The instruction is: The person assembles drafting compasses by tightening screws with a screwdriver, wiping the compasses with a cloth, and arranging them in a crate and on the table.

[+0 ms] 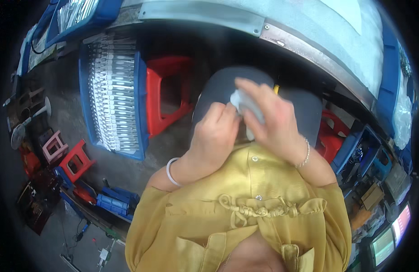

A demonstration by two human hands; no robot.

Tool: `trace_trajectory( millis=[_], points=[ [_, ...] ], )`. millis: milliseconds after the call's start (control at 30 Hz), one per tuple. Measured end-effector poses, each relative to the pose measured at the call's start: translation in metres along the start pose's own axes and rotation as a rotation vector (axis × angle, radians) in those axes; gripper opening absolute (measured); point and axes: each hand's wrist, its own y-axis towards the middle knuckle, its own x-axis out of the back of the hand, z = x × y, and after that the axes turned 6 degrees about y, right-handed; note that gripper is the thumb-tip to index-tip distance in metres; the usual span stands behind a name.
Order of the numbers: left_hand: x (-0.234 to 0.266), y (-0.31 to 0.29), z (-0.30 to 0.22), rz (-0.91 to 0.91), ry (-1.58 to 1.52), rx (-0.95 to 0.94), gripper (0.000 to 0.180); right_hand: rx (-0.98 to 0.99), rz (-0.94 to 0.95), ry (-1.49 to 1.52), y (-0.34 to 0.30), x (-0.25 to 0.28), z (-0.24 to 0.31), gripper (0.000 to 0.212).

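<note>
Over my lap, my two hands meet around a pale grey-white piece [250, 108], perhaps soft cloth or plastic; motion blur hides its exact kind. My right hand [278, 121] curls round it from the right, with the piece between thumb and fingers. From the left, my left hand [215, 136] is closed, its fingertips pinched at the piece's near-left edge. What lies inside that pinch is hidden. A small pale end [250, 134] shows below, between the hands. Both hands are held in front of the dark seat or lap [214, 88].
A blue crate [142, 109] packed with rows of silver-white metal parts rests on a red stool [153, 97] to the left. The worktable edge [205, 18] runs across the far side. On the right are another red stool [329, 138] and a blue bin [354, 149].
</note>
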Motion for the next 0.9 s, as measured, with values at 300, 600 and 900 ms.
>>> trace_trajectory(
  millis=[300,600,900],
  points=[
    [-0.001,0.002,0.007,0.008,0.234,-0.051,0.034,0.070,-0.124,0.024,0.013,0.001,-0.011,0.045],
    [0.010,0.005,0.019,0.200,-0.444,0.208,0.016,-0.038,-0.274,0.070,0.003,0.032,-0.008,0.043],
    [0.001,-0.001,0.046,0.907,-2.272,1.000,0.027,0.161,-0.329,-0.009,-0.005,0.017,-0.015,0.044]
  ],
)
